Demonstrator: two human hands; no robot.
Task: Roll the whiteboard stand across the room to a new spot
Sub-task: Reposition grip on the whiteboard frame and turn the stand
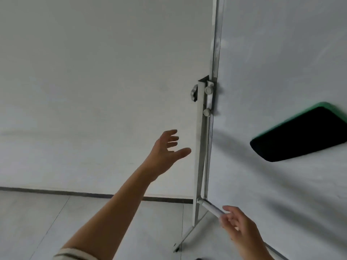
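The whiteboard (281,72) fills the right side of the head view, seen edge-on along its metal frame. Its grey stand upright (201,147) runs down from a bracket with two knobs to a foot on the floor. My left hand (167,149) is raised just left of the upright, fingers spread, touching nothing. My right hand (236,224) is low at the right, fingers loosely curled at the end of a white crossbar (212,207) under the board; whether it grips the bar is unclear.
A green-and-black eraser (300,134) sticks to the board face at right. A plain white wall (93,91) stands behind, with a dark baseboard (75,193) over a light tiled floor (93,222).
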